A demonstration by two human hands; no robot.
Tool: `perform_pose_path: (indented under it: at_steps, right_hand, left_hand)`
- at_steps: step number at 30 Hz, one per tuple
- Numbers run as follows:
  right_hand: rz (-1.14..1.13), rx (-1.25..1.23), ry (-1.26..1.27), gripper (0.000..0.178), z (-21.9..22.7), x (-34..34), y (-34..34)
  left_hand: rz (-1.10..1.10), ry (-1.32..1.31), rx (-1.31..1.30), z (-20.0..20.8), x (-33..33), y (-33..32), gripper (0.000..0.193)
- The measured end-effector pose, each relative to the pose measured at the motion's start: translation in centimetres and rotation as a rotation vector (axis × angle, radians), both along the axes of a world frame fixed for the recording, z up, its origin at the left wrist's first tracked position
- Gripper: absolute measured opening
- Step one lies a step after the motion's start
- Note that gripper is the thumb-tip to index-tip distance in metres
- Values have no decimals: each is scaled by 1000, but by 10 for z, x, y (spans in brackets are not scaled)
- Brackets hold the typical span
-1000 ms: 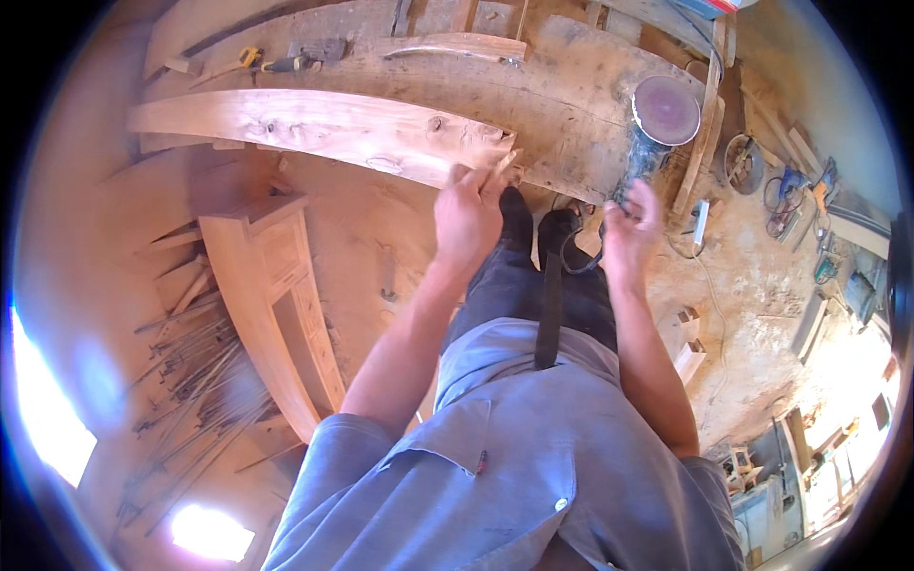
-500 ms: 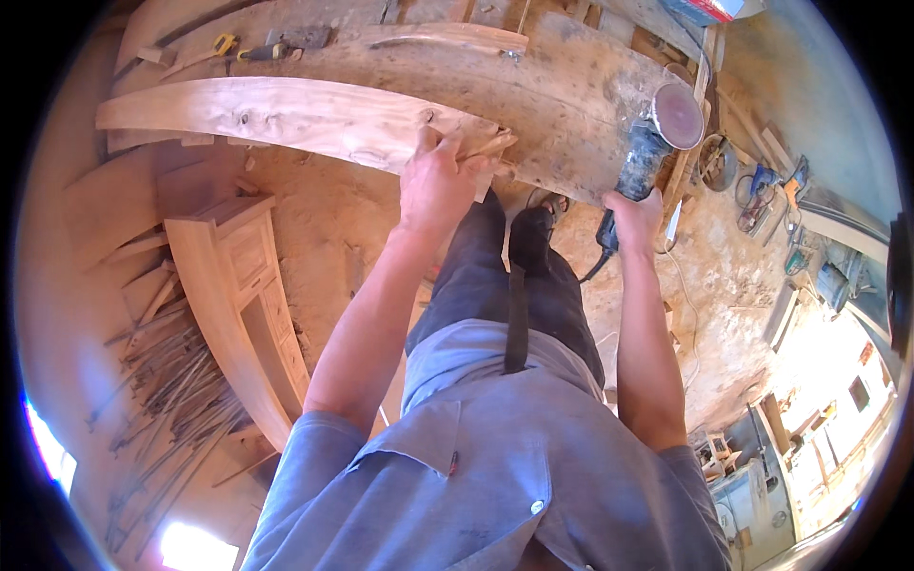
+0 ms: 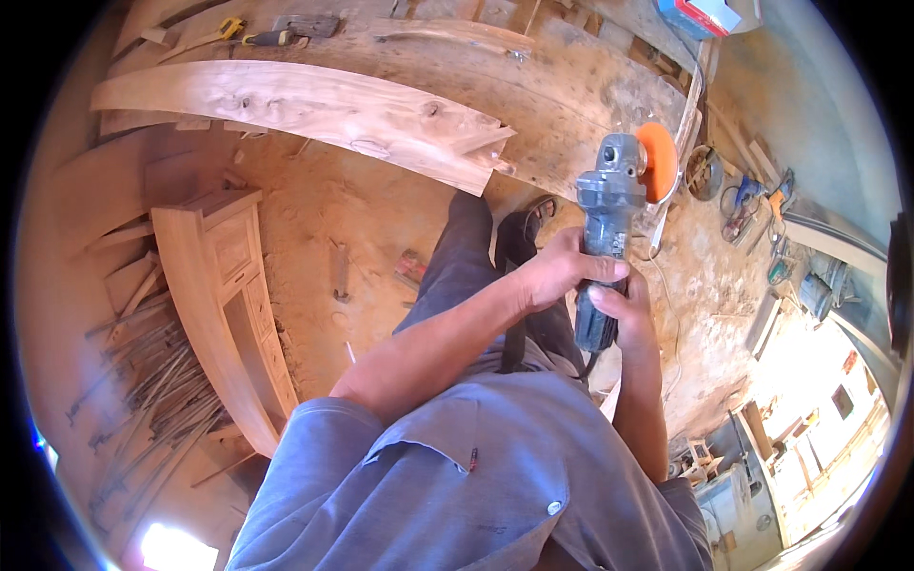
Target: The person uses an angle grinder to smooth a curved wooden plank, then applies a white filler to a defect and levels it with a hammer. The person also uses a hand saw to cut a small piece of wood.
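Both my hands grip a grey angle grinder (image 3: pixel 611 211) with an orange disc (image 3: pixel 658 160), held upright in front of my chest. My left hand (image 3: pixel 557 273) wraps the middle of its body. My right hand (image 3: pixel 617 306) holds the lower handle, where a cable leaves. A long curved wooden plank (image 3: pixel 305 109) lies on the dusty workbench (image 3: pixel 571 86) ahead, its notched end about a hand's width left of the grinder. Neither hand touches the plank.
A carved wooden frame piece (image 3: pixel 214 314) stands on the sawdust floor at left, beside a pile of thin wood strips (image 3: pixel 152 409). Hand tools (image 3: pixel 262 33) lie at the bench's far edge. Tools and cables (image 3: pixel 752 205) litter the floor at right.
My left hand let go of the plank's end and came over to the grinder. The grinder rose from the bench's right end to in front of me, now held in both hands.
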State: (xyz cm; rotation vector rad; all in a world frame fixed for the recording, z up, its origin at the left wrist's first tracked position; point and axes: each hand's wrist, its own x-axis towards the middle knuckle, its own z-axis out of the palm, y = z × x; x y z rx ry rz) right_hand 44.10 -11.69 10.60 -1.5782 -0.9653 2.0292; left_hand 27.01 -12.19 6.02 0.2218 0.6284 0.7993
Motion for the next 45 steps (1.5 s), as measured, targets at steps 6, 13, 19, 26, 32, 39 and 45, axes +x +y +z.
perform_pose_path:
  at_steps: [6,13,19,26,32,39,45]
  right_hand:
    - [-135,388,-377,58,16,-37,8]
    - [-177,40,43,66,32,-18,9]
    - [-169,55,-69,57,33,-28,1]
    - [-230,63,46,54,42,-46,10]
    - [-87,42,6,51,26,-30,18]
    - [-41,-40,-47,52,19,-41,20]
    - [40,-62,-73,52,22,-51,23]
  left_hand:
    - [191,19,98,22,10,10,61]
    - [113,-45,35,16,13,20,63]
    - [197,138,-77,20,20,19,62]
    - [358,-51,-193,32,12,20,53]
    - [444,1697,532,6,-79,-3,36]
    - [163,1998,734,-49,-151,14,35]
    - [84,1843,954,-49,-165,40,22]
